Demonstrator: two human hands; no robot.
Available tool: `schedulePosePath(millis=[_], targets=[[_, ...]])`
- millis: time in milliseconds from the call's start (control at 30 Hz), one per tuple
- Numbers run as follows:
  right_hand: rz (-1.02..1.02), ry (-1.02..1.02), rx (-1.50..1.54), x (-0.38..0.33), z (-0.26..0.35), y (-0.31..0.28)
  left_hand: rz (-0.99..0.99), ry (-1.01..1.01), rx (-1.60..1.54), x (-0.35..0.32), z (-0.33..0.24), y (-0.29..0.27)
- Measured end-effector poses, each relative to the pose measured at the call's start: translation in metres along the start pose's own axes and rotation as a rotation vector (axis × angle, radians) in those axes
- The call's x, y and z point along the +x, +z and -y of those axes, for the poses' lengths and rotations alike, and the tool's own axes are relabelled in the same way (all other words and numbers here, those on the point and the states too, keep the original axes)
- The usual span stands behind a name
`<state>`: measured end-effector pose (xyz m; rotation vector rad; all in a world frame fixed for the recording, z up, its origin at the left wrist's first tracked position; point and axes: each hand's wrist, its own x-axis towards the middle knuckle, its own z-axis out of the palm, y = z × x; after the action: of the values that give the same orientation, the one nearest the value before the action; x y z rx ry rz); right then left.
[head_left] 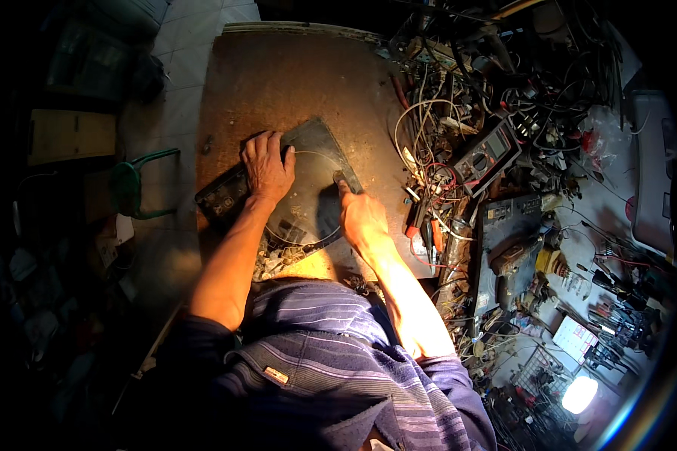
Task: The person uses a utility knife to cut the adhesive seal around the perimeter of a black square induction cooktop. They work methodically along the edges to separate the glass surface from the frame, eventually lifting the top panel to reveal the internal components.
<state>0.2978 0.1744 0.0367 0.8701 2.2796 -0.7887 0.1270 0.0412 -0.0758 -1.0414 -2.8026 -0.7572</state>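
A flat dark panel (316,169), squarish with a ring marked on its top and a control strip at its left end, lies tilted on a brown workbench (278,75). My left hand (265,167) rests flat on the panel's left part, fingers spread, pressing it down. My right hand (359,218) is at the panel's right edge, closed around a small dark tool whose tip (340,177) touches the panel. Exposed wiring and parts show under the panel's near edge (278,259).
A heap of cables and wires (444,128) fills the bench's right side, with a multimeter (489,154), a black box (508,225) and a power drill (519,255). Hand tools lie far right. A green stool (132,184) stands on the floor at left.
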Motion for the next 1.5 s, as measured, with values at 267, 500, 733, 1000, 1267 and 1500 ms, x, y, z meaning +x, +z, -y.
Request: schedulePosePath(millis=[267, 500, 733, 1000, 1267, 1500], targets=[[-0.008, -0.026, -0.289, -0.068, -0.064, 0.034, 0.006, -0.008, -0.01, -0.004, 0.002, -0.003], [-0.021, -0.006, -0.104, -0.012, -0.025, -0.012, -0.002, 0.005, 0.029, -0.004, 0.0, 0.0], [-0.106, -0.03, -0.21, -0.062, -0.067, 0.033, 0.02, -0.013, 0.059, -0.004, 0.0, 0.0], [-0.101, -0.033, -0.192, -0.075, -0.091, 0.035, 0.029, -0.006, 0.057, -0.002, 0.0, -0.002], [-0.021, -0.014, -0.205, -0.033, -0.054, 0.002, 0.025, -0.003, 0.052, -0.003, 0.004, 0.0], [0.053, -0.068, -0.189, 0.013, -0.024, -0.028, 0.028, -0.017, 0.026, -0.001, -0.003, -0.002]])
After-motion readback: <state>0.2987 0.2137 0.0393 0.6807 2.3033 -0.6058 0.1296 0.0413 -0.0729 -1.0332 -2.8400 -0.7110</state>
